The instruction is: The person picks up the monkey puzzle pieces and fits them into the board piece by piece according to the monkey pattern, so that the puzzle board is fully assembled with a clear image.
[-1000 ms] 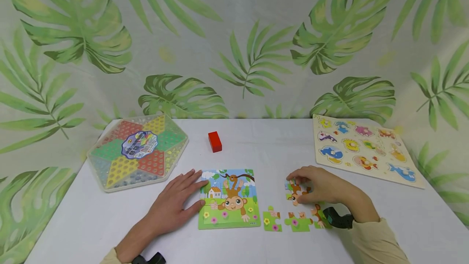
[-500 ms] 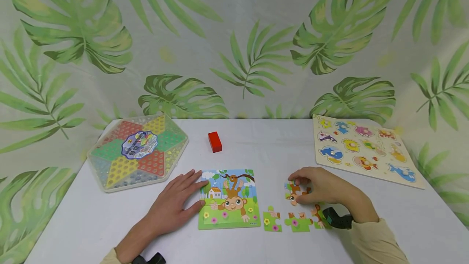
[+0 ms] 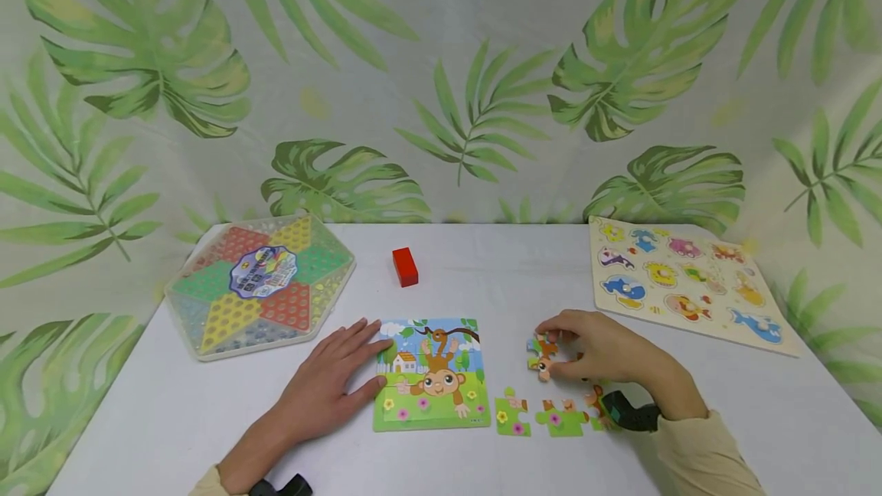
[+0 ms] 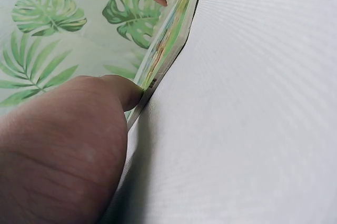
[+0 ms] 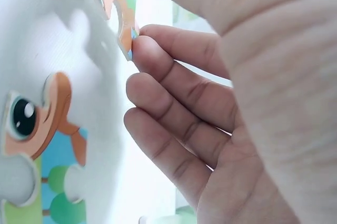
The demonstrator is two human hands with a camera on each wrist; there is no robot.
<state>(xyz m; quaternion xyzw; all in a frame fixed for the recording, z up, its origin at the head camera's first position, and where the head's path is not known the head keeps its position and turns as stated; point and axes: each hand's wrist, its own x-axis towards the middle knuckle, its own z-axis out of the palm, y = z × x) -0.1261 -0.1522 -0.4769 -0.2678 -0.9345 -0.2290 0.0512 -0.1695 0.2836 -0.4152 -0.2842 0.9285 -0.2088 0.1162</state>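
Observation:
My right hand (image 3: 598, 349) pinches a jigsaw puzzle piece (image 3: 542, 362) between thumb and fingertips. This piece shows part of a brown monkey with an eye. In the right wrist view, the thumb covers much of the held piece (image 5: 125, 27), and another piece (image 5: 63, 176) with an eye and trees lies on the table. My left hand (image 3: 331, 377) lies with spread fingers at the left edge of a square monkey picture puzzle (image 3: 430, 373), its thumb touching that edge in the left wrist view. Loose pieces (image 3: 510, 416) sit in a row to the puzzle's right.
A red block (image 3: 405, 267) stands on the white table (image 3: 468, 282) behind the puzzle. At the back left lies a hexagonal Chinese checkers board (image 3: 258, 285). A wooden peg puzzle (image 3: 678, 282) with sea animals is at the back right. Leaf-patterned cloth (image 3: 472, 113) hangs behind.
My right hand has shifted slightly left with the pinched piece, which has moved off its earlier spot. The left hand and the monkey puzzle stay as they were.

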